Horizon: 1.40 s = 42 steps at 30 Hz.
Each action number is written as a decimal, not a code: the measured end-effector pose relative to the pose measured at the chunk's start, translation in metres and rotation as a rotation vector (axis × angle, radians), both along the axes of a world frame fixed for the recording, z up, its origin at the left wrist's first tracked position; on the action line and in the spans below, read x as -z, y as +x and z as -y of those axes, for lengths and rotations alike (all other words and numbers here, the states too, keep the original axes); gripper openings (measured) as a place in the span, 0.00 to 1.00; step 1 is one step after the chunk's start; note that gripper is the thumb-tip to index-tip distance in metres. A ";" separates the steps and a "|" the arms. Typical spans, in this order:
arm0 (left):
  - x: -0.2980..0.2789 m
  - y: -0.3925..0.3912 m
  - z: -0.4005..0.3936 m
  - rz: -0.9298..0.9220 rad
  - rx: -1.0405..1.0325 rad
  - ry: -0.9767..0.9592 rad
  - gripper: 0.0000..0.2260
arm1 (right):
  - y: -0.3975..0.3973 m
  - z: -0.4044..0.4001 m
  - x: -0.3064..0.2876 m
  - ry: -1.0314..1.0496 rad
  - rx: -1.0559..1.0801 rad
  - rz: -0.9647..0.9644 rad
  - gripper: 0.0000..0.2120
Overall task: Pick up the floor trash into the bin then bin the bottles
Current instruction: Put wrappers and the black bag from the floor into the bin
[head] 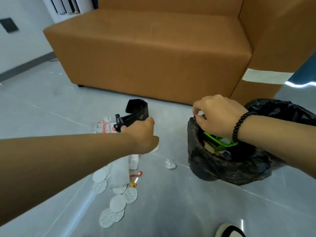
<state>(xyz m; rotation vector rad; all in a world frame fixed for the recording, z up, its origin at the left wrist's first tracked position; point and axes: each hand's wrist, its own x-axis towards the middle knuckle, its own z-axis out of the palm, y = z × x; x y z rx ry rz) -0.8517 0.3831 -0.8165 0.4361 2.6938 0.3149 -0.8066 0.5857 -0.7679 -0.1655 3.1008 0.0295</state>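
My left hand (142, 134) grips a black folded cardboard piece (136, 111) just above the floor, left of the bin. A black bag lines the bin (227, 166) at the right; a green container (219, 141) and other scraps lie inside. My right hand (217, 115), with a bead bracelet on the wrist, pinches the bag's near rim. Still on the grey floor are a red-and-white wrapper (104, 126), several white round liners (113, 207), a crumpled white scrap (170, 163), a clear plastic wrapper (120, 171) and a small red-orange wrapper (135, 178). No bottle is in view.
A brown sofa (153, 52) fills the space behind the trash, its arm to the right behind the bin. A white wall with a dark baseboard runs along the left. A shoe (229, 230) shows at the bottom right.
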 end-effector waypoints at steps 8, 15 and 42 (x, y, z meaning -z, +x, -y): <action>0.045 -0.003 0.100 0.195 -0.202 0.131 0.24 | -0.020 0.084 0.063 0.247 -0.289 0.271 0.14; 0.131 -0.015 0.136 0.350 -0.376 0.260 0.21 | -0.049 0.150 0.163 0.255 -0.304 0.640 0.16; 0.154 0.036 0.156 0.746 -0.959 1.270 0.25 | -0.041 0.169 0.169 -0.671 -0.053 0.406 0.25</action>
